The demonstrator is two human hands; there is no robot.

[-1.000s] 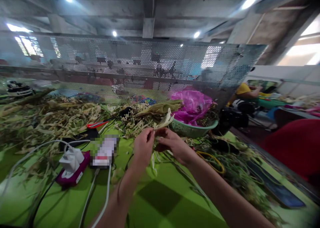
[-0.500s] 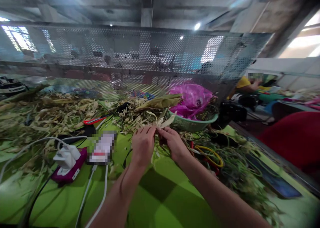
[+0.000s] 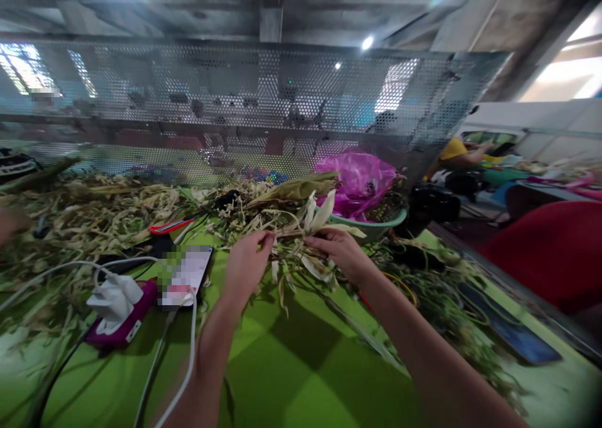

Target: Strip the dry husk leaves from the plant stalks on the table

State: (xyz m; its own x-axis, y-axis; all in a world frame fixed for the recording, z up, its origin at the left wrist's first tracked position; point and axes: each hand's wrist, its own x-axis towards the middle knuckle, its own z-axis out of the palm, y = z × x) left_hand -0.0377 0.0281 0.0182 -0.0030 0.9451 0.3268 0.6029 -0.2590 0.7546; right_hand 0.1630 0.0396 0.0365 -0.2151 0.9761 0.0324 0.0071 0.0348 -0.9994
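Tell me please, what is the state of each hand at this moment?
Left hand: fingertips pinched together; whether they grip a strand cannot be told.
Right hand: closed on pale dry leaves.

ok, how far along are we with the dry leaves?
Done: nothing plainly finished that I can make out. In hand: pale leafy strips, held between the left hand and right hand. Remaining: probably the loose, tangled leaves heaped on the green table, though some could be scrap.

Single head-worn camera, facing forward and down over both hands (image 3: 294, 252), close above the tabletop (image 3: 301, 378).
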